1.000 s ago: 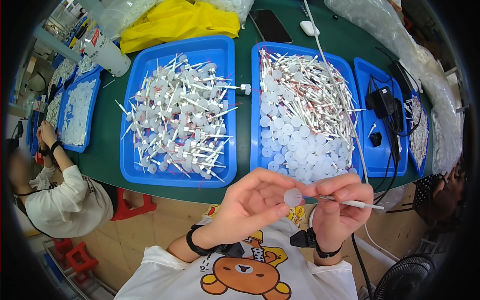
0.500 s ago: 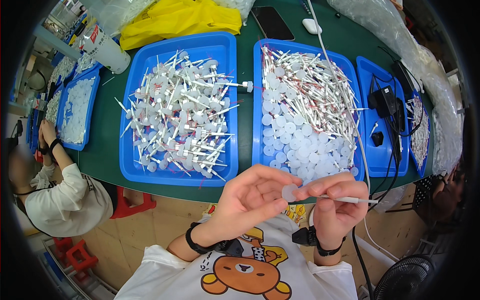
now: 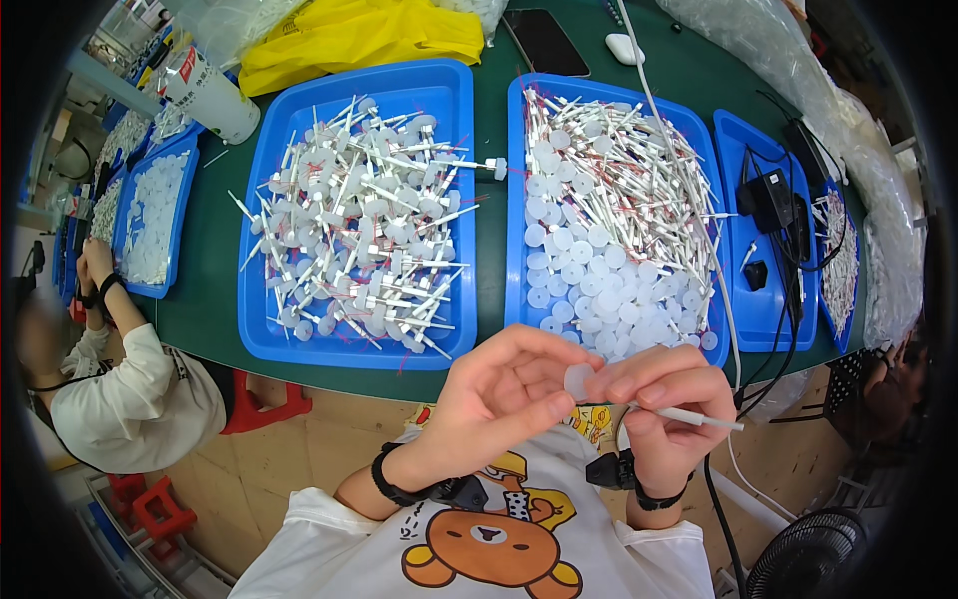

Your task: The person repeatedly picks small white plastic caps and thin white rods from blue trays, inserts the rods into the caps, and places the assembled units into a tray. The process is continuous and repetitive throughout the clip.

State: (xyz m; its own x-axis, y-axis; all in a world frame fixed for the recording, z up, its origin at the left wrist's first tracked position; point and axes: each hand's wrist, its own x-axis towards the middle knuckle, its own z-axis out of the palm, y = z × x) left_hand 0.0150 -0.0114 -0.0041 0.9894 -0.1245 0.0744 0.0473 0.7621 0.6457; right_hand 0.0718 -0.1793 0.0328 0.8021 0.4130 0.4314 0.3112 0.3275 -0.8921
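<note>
Green table (image 3: 489, 299), blue trays (image 3: 454, 100), yellow bag (image 3: 364, 45), black phone (image 3: 546, 42)

Workshop, small-parts assembly by the look of it, not a home or office. Long green worktable (image 3: 491, 270) carries shallow blue trays (image 3: 257, 334) heaped with loose white rods (image 3: 639, 170) and translucent discs (image 3: 589, 285), far more than household quantities. Co-worker (image 3: 140, 404) seated at the left by another blue tray (image 3: 184, 235) of pale parts. Red plastic stools (image 3: 264, 407), tiled floor (image 3: 329, 444), black fan (image 3: 813, 554) lower right, big clear plastic bags (image 3: 888, 210) along the table's right edge. Phone (image 3: 544, 42) and drink cup (image 3: 212, 98) share the bench.
</note>
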